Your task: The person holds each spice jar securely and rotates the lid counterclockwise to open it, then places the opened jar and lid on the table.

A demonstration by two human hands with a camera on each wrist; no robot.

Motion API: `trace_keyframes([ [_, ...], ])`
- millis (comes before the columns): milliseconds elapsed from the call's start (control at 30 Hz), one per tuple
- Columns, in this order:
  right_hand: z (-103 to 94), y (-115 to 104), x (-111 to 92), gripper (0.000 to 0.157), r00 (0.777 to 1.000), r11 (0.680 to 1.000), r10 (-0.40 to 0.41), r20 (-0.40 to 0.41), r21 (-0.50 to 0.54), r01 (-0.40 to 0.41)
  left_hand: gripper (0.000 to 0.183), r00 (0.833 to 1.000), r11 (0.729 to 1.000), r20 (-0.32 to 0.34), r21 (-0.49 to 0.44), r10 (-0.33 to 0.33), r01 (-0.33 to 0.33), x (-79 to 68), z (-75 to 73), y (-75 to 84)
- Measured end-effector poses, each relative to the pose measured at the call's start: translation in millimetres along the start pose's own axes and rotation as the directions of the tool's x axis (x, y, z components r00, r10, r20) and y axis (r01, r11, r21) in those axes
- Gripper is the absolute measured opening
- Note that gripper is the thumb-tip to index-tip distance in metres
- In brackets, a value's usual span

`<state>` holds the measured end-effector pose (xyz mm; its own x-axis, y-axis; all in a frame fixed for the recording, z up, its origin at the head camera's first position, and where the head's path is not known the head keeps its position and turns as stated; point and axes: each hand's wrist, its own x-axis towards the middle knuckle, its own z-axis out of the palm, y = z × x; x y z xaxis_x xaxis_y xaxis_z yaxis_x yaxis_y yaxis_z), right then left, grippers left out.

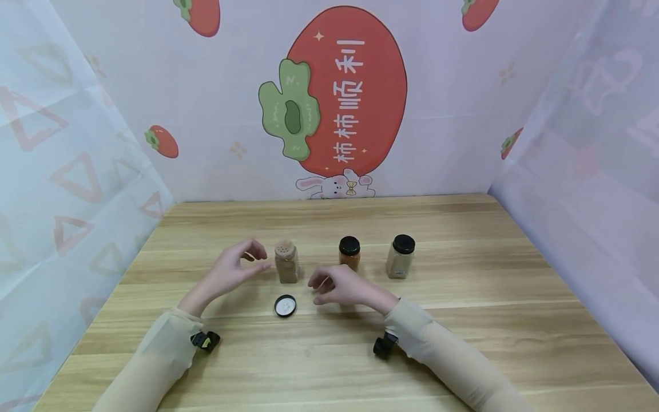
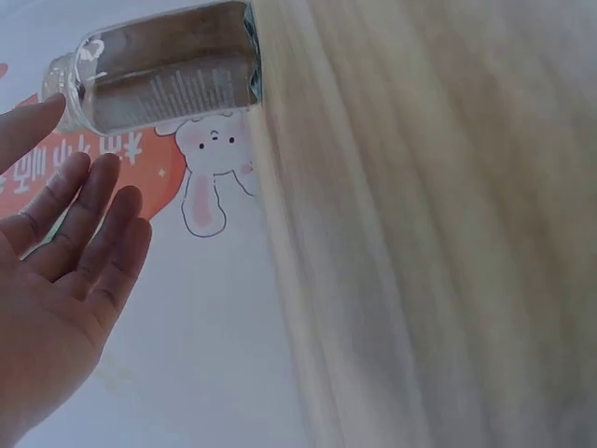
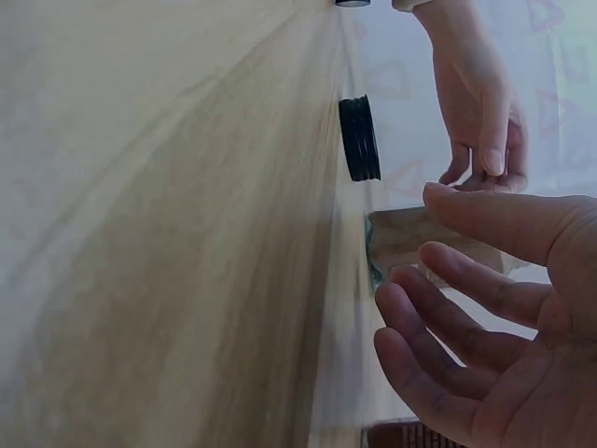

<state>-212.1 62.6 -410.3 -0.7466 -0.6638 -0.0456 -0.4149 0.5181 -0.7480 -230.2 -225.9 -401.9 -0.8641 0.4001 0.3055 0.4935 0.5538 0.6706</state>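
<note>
A glass shaker jar (image 1: 286, 264) of brown powder stands upright on the table, its perforated top uncovered. In front of it a black lid (image 1: 285, 306) lies with its pale inside facing up. My left hand (image 1: 239, 266) is just left of the jar, fingers loosely bent and thumb pointing toward it, holding nothing. To the right of the jar, my right hand (image 1: 337, 285) hovers with relaxed, curved fingers and nothing in them. The left wrist view shows the jar (image 2: 168, 70) beyond the left thumb; in the right wrist view the lid (image 3: 359, 138) rests on its flat side.
Behind my right hand stands a black-capped jar of orange-brown spice (image 1: 349, 254), partly hidden by that hand. Another black-capped jar with pale contents (image 1: 400, 257) is further right. The wooden table (image 1: 309, 366) meets a printed cloth backdrop (image 1: 437, 154) at its back and sides.
</note>
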Motion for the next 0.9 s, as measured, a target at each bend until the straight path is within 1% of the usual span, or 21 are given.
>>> trace_keyframes([
  [100, -3.9, 1, -5, 0.031, 1.000, 1.000, -0.009, -0.015, 0.005, 0.009, 0.018, 1.000, 1.000, -0.012, 0.008, 0.029, -0.029, -1.6, 1.3, 2.5],
  [267, -8.6, 4, -14, 0.029, 0.999, 0.999, -0.037, -0.030, 0.000, 0.037, 0.012, 0.996, 0.996, -0.014, -0.007, 0.085, -0.085, -3.0, 4.7, 8.6],
  [367, -11.2, 7, -18, 0.029, 1.000, 1.000, -0.024, -0.018, 0.015, 0.024, 0.011, 0.995, 0.995, -0.007, -0.007, 0.095, -0.095, -4.2, 6.5, 17.8],
  [500, -15.9, 10, -24, 0.030, 1.000, 0.999, -0.006, -0.006, 0.034, 0.006, 0.012, 0.994, 0.994, 0.010, -0.015, 0.111, -0.111, -3.6, 10.5, 21.5],
  [533, -17.0, 11, -26, 0.031, 1.000, 1.000, -0.006, -0.005, 0.031, 0.006, 0.012, 0.992, 0.992, 0.014, -0.022, 0.125, -0.125, -3.2, 11.6, 21.9],
  [567, -18.2, 13, -27, 0.031, 1.000, 1.000, -0.009, -0.002, 0.026, 0.009, 0.012, 0.991, 0.990, 0.017, -0.031, 0.136, -0.135, -2.4, 13.8, 18.3],
  [733, -24.4, 19, -34, 0.032, 0.999, 0.999, -0.043, 0.010, -0.008, 0.043, 0.011, 0.982, 0.982, 0.033, -0.048, 0.184, -0.183, -1.2, 18.7, 24.1],
  [900, -32.3, 21, -39, 0.034, 0.997, 0.997, -0.076, 0.019, -0.017, 0.076, 0.011, 0.980, 0.981, 0.056, -0.051, 0.190, -0.187, -0.1, 22.6, 31.3],
])
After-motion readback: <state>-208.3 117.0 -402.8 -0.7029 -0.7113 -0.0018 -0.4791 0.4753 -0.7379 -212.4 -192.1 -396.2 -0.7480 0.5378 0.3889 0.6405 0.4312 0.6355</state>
